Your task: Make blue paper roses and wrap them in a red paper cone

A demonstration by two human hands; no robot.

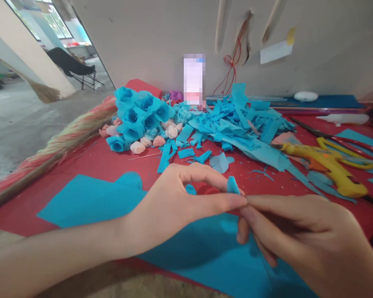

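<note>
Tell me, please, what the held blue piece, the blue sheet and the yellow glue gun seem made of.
Held blue piece: perhaps matte paper, thin and curled. Blue sheet: likely matte paper or felt, with straight edges. Yellow glue gun: apparently smooth hard plastic, moulded body.

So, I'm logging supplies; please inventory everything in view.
Panel: one, grey, behind
Chair: one, black, upper left
Broom: one, tan, upper left
Fringed bundle: one, pink and green, left
String bundle: one, red, upper right
Paper slip: one, white, upper right
Pixelated rectangle: one, whitish, back centre
Oval object: one, white, back right
Bottle: one, white, right
Table: one, red, middle
Roses: several, blue, back left
Small roses: several, pale pink, beside them
Scraps: many, mostly blue, back centre
Scissors: count unclear, red and yellow handles, right
Glue gun: one, yellow, right
Sheets: count unclear, blue, front
Curled piece: one, blue, centre, pinched
Left hand: one, bare, front centre
Right hand: one, bare, front right
</note>
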